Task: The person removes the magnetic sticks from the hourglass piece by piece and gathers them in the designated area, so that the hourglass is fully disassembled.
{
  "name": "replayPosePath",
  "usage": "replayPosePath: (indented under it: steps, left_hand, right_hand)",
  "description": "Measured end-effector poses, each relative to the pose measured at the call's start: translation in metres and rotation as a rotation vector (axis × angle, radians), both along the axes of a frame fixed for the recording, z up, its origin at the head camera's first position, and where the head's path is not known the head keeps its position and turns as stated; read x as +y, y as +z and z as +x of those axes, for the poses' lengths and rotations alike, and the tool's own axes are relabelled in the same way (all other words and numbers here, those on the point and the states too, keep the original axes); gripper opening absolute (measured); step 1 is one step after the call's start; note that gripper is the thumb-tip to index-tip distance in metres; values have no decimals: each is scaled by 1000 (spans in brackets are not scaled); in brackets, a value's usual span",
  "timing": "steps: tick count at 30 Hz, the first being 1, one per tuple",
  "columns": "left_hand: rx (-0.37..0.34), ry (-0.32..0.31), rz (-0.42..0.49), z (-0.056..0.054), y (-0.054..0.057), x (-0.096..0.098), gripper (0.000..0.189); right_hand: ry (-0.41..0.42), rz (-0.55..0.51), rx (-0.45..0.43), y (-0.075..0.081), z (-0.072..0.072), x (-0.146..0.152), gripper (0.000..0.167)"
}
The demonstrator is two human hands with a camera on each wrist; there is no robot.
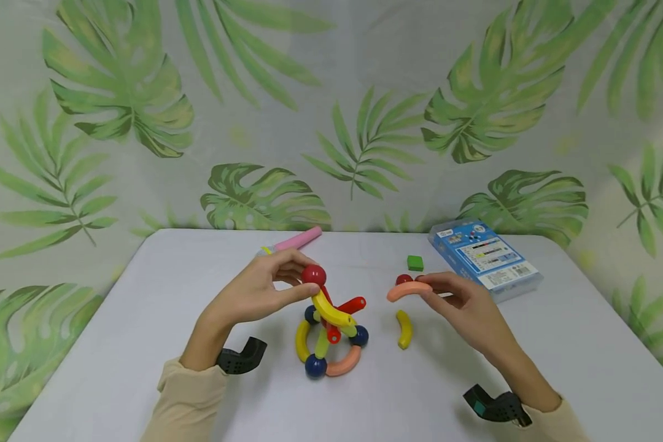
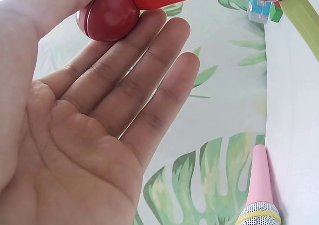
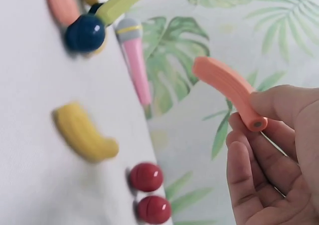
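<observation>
My left hand (image 1: 262, 283) pinches a glossy red ball (image 1: 314, 275) at the top of a magnetic ball-and-rod structure. From that ball a yellow curved rod (image 1: 334, 313) and a red rod slope down. Red straight rods (image 1: 353, 305) stick out at mid-height. Green rods (image 1: 321, 345) lead down to dark blue balls (image 1: 316, 366), joined in a ring by yellow and orange curved rods. Right of the structure, my right hand (image 1: 468, 307) pinches an orange curved rod (image 3: 227, 85) by one end, above the table. The rod's other end is free, touching nothing.
A loose yellow curved rod (image 1: 404, 329) lies below the right hand. Two red balls (image 3: 146, 177) sit beyond it, partly hidden in the head view. Farther back are a green block (image 1: 415, 263), a blue box (image 1: 486, 258) and a pink toy microphone (image 1: 298, 238).
</observation>
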State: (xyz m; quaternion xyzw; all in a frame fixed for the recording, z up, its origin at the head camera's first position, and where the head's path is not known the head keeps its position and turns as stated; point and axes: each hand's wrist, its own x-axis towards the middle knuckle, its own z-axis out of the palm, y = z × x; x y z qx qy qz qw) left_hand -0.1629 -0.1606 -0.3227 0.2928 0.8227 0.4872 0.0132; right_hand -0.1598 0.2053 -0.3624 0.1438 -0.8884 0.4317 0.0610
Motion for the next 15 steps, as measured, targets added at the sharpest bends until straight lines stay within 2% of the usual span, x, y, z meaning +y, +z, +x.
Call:
replayPosePath:
  steps: [3,9,15]
  left_hand:
    - [-10,-9,11,-1,1,3,28]
    - [-26,-19,26,-1,2,5,28]
    - [0,6,-14,0,3,1,27]
  right_hand:
    - [-45,19,4,-9,6,16,33]
    - [-161,105,152,-35,12,31,23]
    - [-252,138,157,-57,11,33,24]
